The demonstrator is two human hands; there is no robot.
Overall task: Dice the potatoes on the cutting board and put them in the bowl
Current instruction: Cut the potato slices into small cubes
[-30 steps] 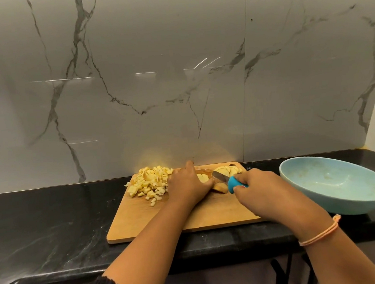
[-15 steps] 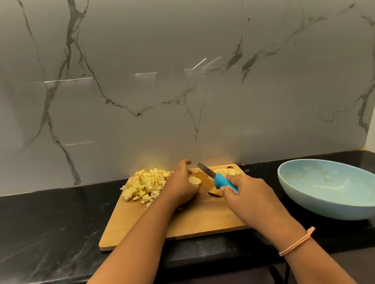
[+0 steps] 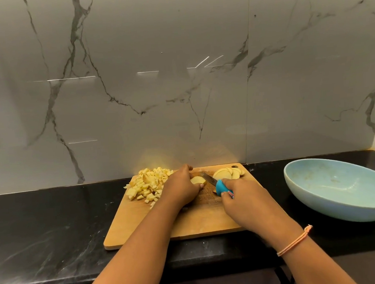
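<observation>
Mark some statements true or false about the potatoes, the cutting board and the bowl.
The right hand grips a blue-handled knife. True.
The pale blue oval bowl holds diced potato. False: the pale blue oval bowl holds no potato.
The pile of diced potato lies on the wooden cutting board, left of the left hand. True.
The round potato slices lie at the board's near left corner. False: the round potato slices lie at its far right corner.
The left hand holds a potato piece beside the blade. True.
</observation>
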